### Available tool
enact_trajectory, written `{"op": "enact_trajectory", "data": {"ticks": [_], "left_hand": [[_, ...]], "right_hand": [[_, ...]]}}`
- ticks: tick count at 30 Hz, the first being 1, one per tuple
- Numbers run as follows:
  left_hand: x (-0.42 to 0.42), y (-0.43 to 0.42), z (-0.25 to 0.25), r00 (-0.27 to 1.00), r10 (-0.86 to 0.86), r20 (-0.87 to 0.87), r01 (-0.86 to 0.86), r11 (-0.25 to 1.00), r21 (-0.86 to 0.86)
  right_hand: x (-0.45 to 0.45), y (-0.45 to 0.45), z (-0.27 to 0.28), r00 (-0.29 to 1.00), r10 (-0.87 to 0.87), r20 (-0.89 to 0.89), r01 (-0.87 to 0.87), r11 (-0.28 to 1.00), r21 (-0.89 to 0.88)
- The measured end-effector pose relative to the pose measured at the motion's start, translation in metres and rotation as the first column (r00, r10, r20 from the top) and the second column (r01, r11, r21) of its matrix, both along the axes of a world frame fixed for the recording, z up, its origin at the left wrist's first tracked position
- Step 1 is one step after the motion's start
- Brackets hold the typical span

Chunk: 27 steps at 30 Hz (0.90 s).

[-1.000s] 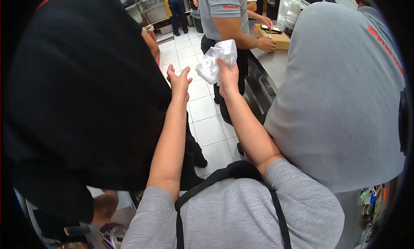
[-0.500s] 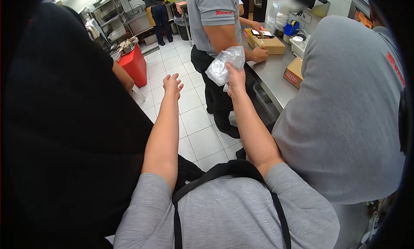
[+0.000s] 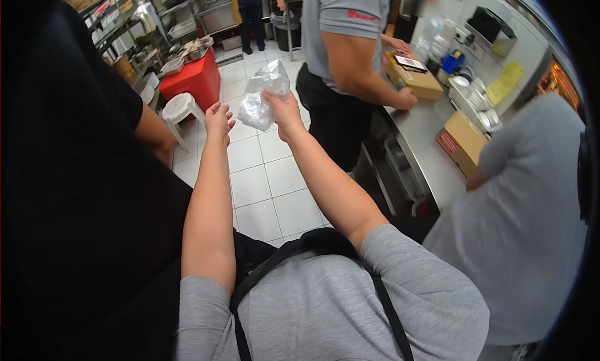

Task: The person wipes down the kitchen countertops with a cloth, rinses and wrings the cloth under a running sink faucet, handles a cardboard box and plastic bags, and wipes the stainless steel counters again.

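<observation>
My right hand (image 3: 286, 116) grips a crumpled clear plastic bag (image 3: 267, 89) in front of me, with the thumb across its near side. To its left, my left hand (image 3: 219, 121) is held out with loosely bent fingers apart and nothing in them. A small gap separates it from the bag. Both arms stretch forward over the tiled floor.
Close on my left stands a person in black (image 3: 81, 192). Two people in grey shirts stand by a steel counter (image 3: 431, 164) bearing cardboard boxes (image 3: 461, 142). Ahead are a white stool (image 3: 181, 108), a red bin (image 3: 199, 80) and a farther person (image 3: 250, 17).
My view has turned, and the bag in my right hand has moved left, closer to my left hand. The grey-shirted person on the right leans lower and farther right.
</observation>
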<state>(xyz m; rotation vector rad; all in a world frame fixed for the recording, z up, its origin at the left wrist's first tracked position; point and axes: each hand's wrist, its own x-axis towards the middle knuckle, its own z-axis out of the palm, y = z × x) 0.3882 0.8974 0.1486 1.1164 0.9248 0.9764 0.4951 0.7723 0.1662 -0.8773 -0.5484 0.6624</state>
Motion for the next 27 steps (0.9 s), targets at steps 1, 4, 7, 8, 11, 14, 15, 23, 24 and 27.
{"op": "enact_trajectory", "data": {"ticks": [1, 4, 7, 8, 11, 14, 15, 23, 24, 27], "left_hand": [[-0.007, 0.008, -0.004, 0.999, 0.037, -0.031, -0.037, 0.999, 0.006], [-0.018, 0.052, -0.02, 0.985, 0.137, -0.1, -0.138, 0.99, -0.003], [-0.006, 0.093, -0.032, 0.971, 0.217, -0.102, -0.218, 0.976, -0.004], [0.001, 0.108, -0.035, 0.97, 0.221, -0.101, -0.221, 0.975, 0.013], [0.025, 0.143, -0.048, 0.977, 0.141, -0.161, -0.146, 0.989, -0.018], [0.051, 0.177, -0.059, 0.974, 0.016, -0.228, -0.039, 0.994, -0.097], [0.059, 0.182, -0.057, 0.978, -0.004, -0.209, -0.018, 0.994, -0.104], [0.098, 0.281, -0.037, 0.952, -0.2, 0.231, 0.219, 0.974, -0.059], [0.098, 0.303, -0.04, 0.954, -0.198, 0.225, 0.215, 0.975, -0.054], [0.101, 0.361, -0.044, 0.972, -0.095, -0.213, 0.153, 0.949, 0.275]], "right_hand": [[0.001, 0.012, -0.003, 1.0, 0.027, 0.004, -0.027, 1.0, -0.001], [0.016, 0.055, -0.009, 0.995, 0.098, -0.034, -0.099, 0.995, -0.031], [0.04, 0.091, -0.013, 0.99, 0.14, 0.013, -0.139, 0.99, -0.018], [0.049, 0.101, -0.014, 0.987, 0.159, 0.013, -0.158, 0.987, -0.015], [0.082, 0.142, -0.015, 0.988, 0.147, 0.046, -0.142, 0.985, -0.103], [0.111, 0.195, -0.016, 0.983, 0.183, 0.001, -0.182, 0.977, -0.111], [0.114, 0.211, -0.018, 0.979, 0.203, -0.014, -0.203, 0.973, -0.108], [0.12, 0.343, -0.046, 0.929, 0.369, 0.033, -0.348, 0.9, -0.264], [0.122, 0.363, -0.049, 0.923, 0.385, 0.018, -0.362, 0.882, -0.301], [0.131, 0.43, -0.065, 0.842, 0.517, 0.157, -0.425, 0.813, -0.398]]}}
